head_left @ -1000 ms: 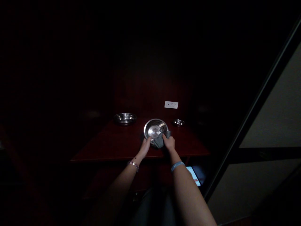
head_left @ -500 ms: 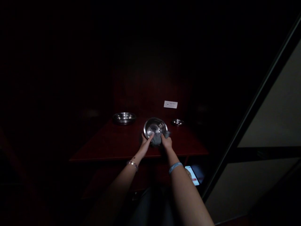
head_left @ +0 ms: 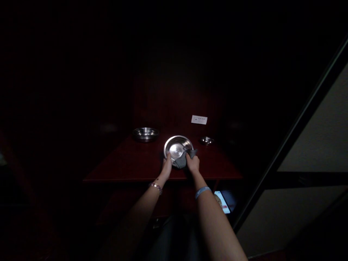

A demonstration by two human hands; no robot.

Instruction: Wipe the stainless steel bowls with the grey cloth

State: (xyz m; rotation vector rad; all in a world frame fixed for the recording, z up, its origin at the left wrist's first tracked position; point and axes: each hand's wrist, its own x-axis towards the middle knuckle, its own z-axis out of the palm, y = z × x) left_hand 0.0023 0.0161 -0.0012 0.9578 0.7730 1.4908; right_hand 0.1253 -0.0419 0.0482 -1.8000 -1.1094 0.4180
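So the metal bowl (head_left: pixel 176 148) is sitting mid-scene, over the near half of the dark red bench (head_left: pixel 122 167), and it's leaning back toward the person with its open side showing. Can't tell if the base is touching the bench or hanging just above it. The left hand (head_left: pixel 166 167) is pinching the near left rim, thumb up top, while the other fingers are hiding behind the wall. The right hand (head_left: pixel 193 164) is bunching a grey cloth (head_left: pixel 180 161) and pressing it on the near right part of the bowl; its fingertips are getting lost in the folds.

Handling-wise, the bowl's looking light, stiff and pretty slick to me, so I'm guessing dents or a slip would be the worry, not breaking. I'm thinking the rim is offering the best hold, thumb inside and fingers outside. The cloth is looking soft and floppy, so bunching it is making sense.

For edges: the bench's front lip is running just on the near side of the bowl, so watch that. A stack of bowls (head_left: pixel 145 135) is standing far left, a small bowl (head_left: pixel 207 141) is sitting far right and closer in, so the wider gap is opening on the left. A lit phone (head_left: pixel 223 203) is glowing below the bench, near right.
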